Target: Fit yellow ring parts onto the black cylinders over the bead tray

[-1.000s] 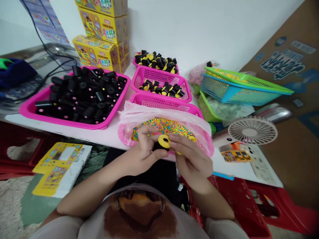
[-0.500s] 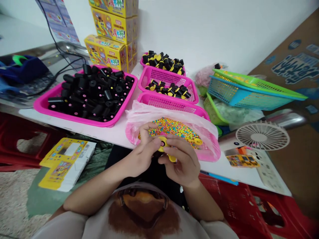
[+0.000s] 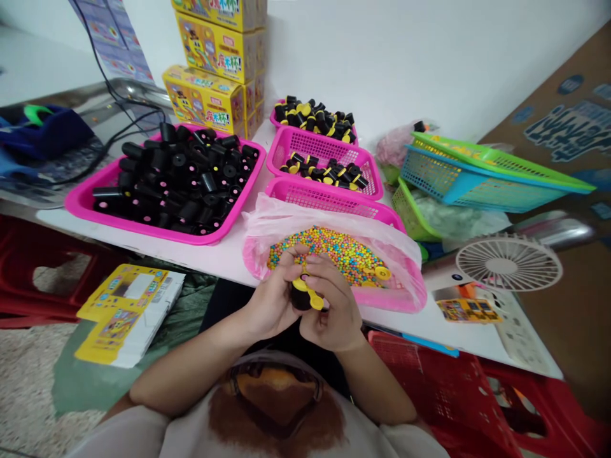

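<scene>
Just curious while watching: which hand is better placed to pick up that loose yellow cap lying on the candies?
Probably the right hand: the loose yellow cap lies on the candies at its side, and the left hand wraps the black tube.

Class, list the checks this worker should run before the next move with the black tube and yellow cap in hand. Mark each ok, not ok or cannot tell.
1. Grip: the left hand and right hand both clasp the black tube: ok.
2. The yellow cap sits square on the tube: cannot tell, fingers cover the joint.
3. Fill inside the tube: cannot tell, hidden.
4. The beads are close by, in the pink bag just beyond the hands: ok.
5. A spare cap lies on the beads: ok.
6. The pink tray holds many more black tubes: ok.
</scene>
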Action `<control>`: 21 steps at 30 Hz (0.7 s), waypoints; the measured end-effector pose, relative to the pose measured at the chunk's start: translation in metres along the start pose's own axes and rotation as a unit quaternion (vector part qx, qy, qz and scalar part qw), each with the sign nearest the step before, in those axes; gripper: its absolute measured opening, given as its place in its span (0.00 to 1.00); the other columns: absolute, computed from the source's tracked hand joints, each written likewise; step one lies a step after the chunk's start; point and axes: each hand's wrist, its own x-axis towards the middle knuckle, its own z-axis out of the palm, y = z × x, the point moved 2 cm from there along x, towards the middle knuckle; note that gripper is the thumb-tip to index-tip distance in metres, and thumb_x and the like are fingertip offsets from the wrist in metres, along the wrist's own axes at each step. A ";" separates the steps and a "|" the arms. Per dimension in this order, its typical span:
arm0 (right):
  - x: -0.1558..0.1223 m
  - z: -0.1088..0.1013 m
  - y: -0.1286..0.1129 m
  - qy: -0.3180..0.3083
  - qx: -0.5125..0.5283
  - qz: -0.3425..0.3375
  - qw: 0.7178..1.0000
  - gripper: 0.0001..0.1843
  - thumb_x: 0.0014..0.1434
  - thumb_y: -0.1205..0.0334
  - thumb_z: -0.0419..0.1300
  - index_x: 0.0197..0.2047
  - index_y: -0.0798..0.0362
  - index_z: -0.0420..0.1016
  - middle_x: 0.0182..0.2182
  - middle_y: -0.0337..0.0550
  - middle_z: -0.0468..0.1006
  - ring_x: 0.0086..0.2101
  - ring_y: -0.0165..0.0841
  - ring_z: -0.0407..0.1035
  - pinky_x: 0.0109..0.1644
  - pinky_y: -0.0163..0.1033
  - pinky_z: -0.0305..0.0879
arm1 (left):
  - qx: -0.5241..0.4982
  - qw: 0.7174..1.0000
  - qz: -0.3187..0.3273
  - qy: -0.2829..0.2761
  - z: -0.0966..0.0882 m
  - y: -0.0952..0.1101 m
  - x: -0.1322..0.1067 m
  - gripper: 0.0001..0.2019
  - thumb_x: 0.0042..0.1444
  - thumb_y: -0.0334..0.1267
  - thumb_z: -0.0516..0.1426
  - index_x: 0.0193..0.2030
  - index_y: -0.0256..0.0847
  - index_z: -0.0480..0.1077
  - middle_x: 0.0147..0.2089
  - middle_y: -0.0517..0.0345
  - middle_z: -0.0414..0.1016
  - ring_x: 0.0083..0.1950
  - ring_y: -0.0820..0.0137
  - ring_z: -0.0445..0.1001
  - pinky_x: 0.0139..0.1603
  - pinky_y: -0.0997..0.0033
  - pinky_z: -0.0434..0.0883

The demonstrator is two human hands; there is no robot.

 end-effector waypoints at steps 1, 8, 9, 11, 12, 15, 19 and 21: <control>-0.002 0.001 0.000 0.006 -0.006 0.000 1.000 0.25 0.66 0.71 0.52 0.65 0.53 0.66 0.50 0.54 0.79 0.56 0.43 0.76 0.60 0.58 0.79 | -0.001 1.000 -0.007 -0.003 -0.001 0.000 0.000 0.19 0.49 0.34 0.64 0.47 0.45 0.62 0.35 0.67 0.74 0.27 0.78 0.74 0.27 0.82 0.72; -0.002 -0.016 0.003 -0.040 0.110 0.116 0.986 0.23 0.66 0.65 0.62 0.64 0.49 0.73 0.54 0.54 0.82 0.56 0.44 0.78 0.61 0.58 0.78 | 0.064 0.997 0.017 -0.048 -0.004 -0.002 -0.005 0.18 0.61 0.46 0.63 0.51 0.47 0.60 0.36 0.66 0.73 0.28 0.76 0.73 0.25 0.80 0.68; -0.001 -0.020 0.004 -0.042 0.159 0.150 0.975 0.22 0.66 0.64 0.65 0.62 0.45 0.75 0.54 0.51 0.82 0.56 0.44 0.78 0.60 0.57 0.78 | 0.113 0.990 0.050 -0.070 -0.005 -0.001 -0.007 0.18 0.65 0.49 0.61 0.53 0.49 0.58 0.40 0.65 0.74 0.32 0.74 0.75 0.30 0.77 0.72; 0.001 -0.027 0.006 -0.030 0.253 0.196 0.947 0.17 0.66 0.62 0.67 0.56 0.38 0.81 0.53 0.44 0.84 0.58 0.44 0.77 0.60 0.57 0.78 | 0.259 0.945 0.140 -0.140 -0.006 0.003 -0.011 0.17 0.70 0.54 0.55 0.56 0.51 0.55 0.45 0.60 0.76 0.42 0.69 0.77 0.45 0.66 0.75; 0.002 -0.029 0.006 -0.020 0.292 0.217 0.931 0.15 0.66 0.59 0.67 0.55 0.36 0.82 0.54 0.43 0.84 0.59 0.44 0.77 0.60 0.57 0.78 | 0.340 0.903 0.188 -0.182 -0.006 0.005 -0.013 0.16 0.72 0.54 0.53 0.57 0.51 0.54 0.46 0.57 0.77 0.47 0.67 0.77 0.52 0.59 0.74; 0.000 -0.028 0.007 -0.015 0.381 0.322 0.867 0.27 0.59 0.46 0.72 0.61 0.36 0.78 0.63 0.47 0.78 0.59 0.45 0.76 0.56 0.53 0.80 | 0.524 0.749 0.321 -0.248 -0.006 0.014 -0.017 0.13 0.73 0.51 0.51 0.58 0.51 0.58 0.47 0.54 0.78 0.55 0.59 0.72 0.62 0.47 0.66; -0.004 -0.019 0.006 -0.092 0.479 0.448 0.749 0.31 0.54 0.42 0.75 0.57 0.46 0.80 0.52 0.49 0.85 0.46 0.39 0.82 0.46 0.43 0.82 | 0.620 0.656 0.380 -0.201 -0.005 0.028 -0.021 0.12 0.66 0.47 0.59 0.54 0.51 0.70 0.50 0.52 0.77 0.53 0.54 0.68 0.58 0.50 0.62; -0.006 -0.015 0.006 -0.108 0.501 0.481 0.711 0.23 0.54 0.45 0.75 0.48 0.49 0.83 0.42 0.44 0.87 0.39 0.35 0.83 0.42 0.39 0.81 | 0.656 0.633 0.368 -0.186 -0.005 0.032 -0.023 0.10 0.63 0.45 0.61 0.50 0.50 0.74 0.49 0.52 0.76 0.49 0.56 0.68 0.55 0.52 0.62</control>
